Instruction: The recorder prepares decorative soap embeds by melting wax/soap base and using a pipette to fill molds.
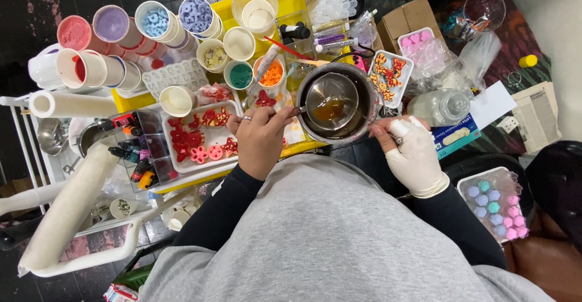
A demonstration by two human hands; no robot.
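My bare left hand, a ring on one finger, is closed around the handle of a small metal ladle with amber liquid in its bowl. The ladle hangs inside a round steel pot. My right hand wears a white glove and pinches the pot's right rim, steadying it. To the left of my left hand sits a white tray of red flower and star shapes.
Cups of coloured pieces crowd the yellow tabletop beyond the pot. A tray of orange-red butterflies lies right of it. A roll of stacked white cups lies at left. A clear bottle and a tray of pastel shapes sit at right.
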